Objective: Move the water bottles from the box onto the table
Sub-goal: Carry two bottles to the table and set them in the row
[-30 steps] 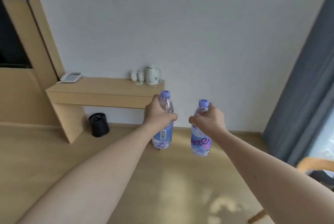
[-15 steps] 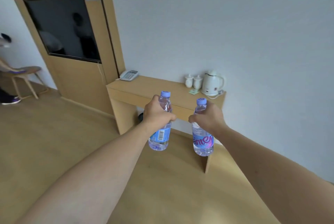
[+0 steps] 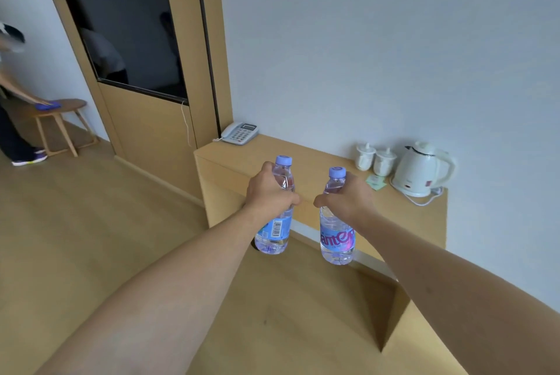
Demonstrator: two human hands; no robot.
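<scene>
I hold two clear water bottles with lilac caps, both upright in the air in front of the wooden wall table (image 3: 306, 159). My left hand (image 3: 268, 191) grips the left bottle (image 3: 274, 235) around its upper half; its barcode label faces me. My right hand (image 3: 348, 196) grips the right bottle (image 3: 336, 238), which carries pink lettering, near its shoulder. Both bottles hang below the tabletop level, over the floor, a short way apart from each other. The box is not in view.
On the table stand a white phone (image 3: 241, 133) at the left end, two white lidded cups (image 3: 375, 159) and a white kettle (image 3: 419, 170) with its cord at the right. A person (image 3: 12, 102) wipes a small wooden stool (image 3: 59, 120) at far left. Wooden panel with dark screen (image 3: 127, 32) behind.
The view has swung left and closer to the table, which now appears larger and to the right. Both bottles stay gripped in my hands at about the same spacing.
</scene>
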